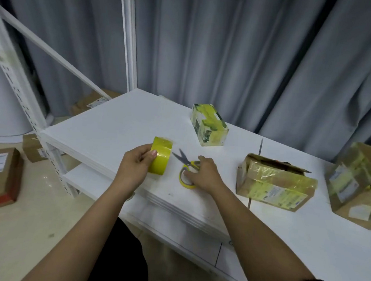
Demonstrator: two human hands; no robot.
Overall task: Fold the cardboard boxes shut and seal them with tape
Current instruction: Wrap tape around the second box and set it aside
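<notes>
Gripping yellow tape roll (160, 158) in left hand (133, 169), thumb curled over rim; right hand (201, 175) fingers bent around scissors (187, 165) handles on white shelf (106, 120), beside cardboard box (274, 182).

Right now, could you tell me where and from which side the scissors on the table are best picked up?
Take the scissors by the yellow handle loops, coming from the near side: the loops point toward the person and the open blades point away, toward the far left. The right hand already rests on the loops.

Head view, looking down — white shelf (119, 122), close range
</notes>
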